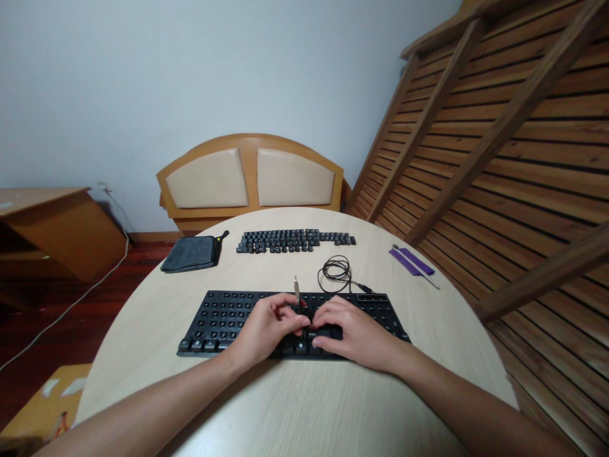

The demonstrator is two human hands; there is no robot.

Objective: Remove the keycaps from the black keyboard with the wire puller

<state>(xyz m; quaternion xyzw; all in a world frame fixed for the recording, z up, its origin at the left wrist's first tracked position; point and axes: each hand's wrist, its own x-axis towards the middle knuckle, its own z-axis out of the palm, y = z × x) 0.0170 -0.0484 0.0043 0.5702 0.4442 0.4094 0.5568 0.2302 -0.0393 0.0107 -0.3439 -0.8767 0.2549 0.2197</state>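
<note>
A black keyboard (pixel 223 311) lies in front of me, most of its keycaps off and the square key sockets bare; a few caps remain along its bottom row. My left hand (pixel 271 324) is closed around a slim metal tool (pixel 297 289), which stands nearly upright over the keyboard's middle. Close beside it, my right hand (pixel 345 330) rests on the keys with fingers curled and pinched near the tool's lower end. What the right fingertips hold, if anything, is hidden. Behind the keyboard, loose black keycaps (pixel 280 240) are laid out in rows.
The keyboard's coiled black cable (pixel 335 273) lies behind it. At the table's (pixel 143 324) left sits a dark grey zip pouch (pixel 190 254). Purple strips (pixel 412 261) with a thin metal tool (pixel 431 280) lie at right. A wooden slatted panel (pixel 499 127) leans alongside.
</note>
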